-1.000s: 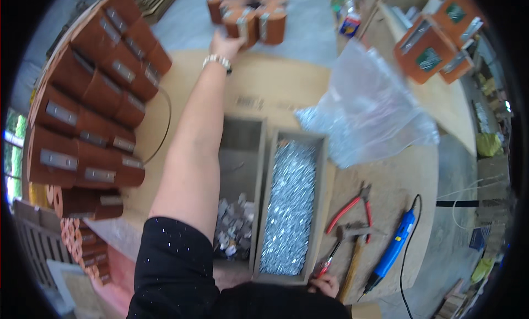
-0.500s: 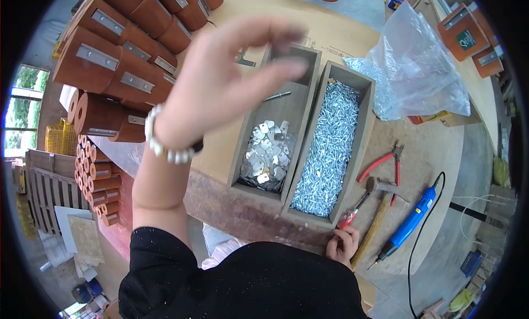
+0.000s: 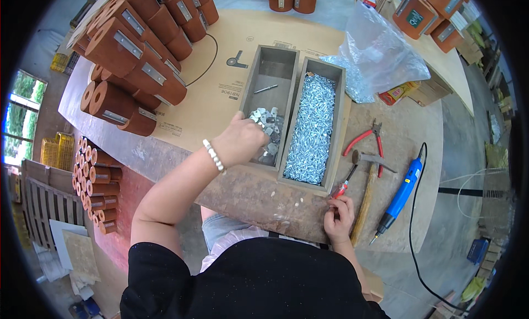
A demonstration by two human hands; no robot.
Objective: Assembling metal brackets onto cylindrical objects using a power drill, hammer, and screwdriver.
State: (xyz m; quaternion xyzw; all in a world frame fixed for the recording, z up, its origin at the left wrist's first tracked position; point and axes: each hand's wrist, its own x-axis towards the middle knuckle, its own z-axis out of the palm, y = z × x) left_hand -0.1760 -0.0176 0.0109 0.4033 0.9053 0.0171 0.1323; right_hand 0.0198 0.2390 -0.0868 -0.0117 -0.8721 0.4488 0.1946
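Note:
My left hand point(image 3: 245, 140), with a white bead bracelet on its wrist, reaches over the near end of the left grey box. Its fingers curl down among small silvery metal plates point(image 3: 263, 116); what they grip, if anything, is hidden. At the table's front edge my right hand point(image 3: 338, 218) is closed, its fingers folded together beside the red handle of a screwdriver point(image 3: 340, 190). Whether anything small is pinched there cannot be made out. Between the hands stands the right grey box point(image 3: 337, 118), filled with silvery rivet-like pieces point(image 3: 313, 129).
Red-handled pliers point(image 3: 377, 136), a hammer point(image 3: 363, 206) and a corded blue power tool point(image 3: 399, 197) lie on the right. Brown cylinders point(image 3: 132, 60) with metal strips are stacked at left. A clear plastic bag point(image 3: 380, 51) lies behind. A thin metal rod point(image 3: 266, 89) sits in the left box.
My left hand has come down from above the left box into the metal plates. My right hand remains by the screwdriver handle. The whole view has shifted.

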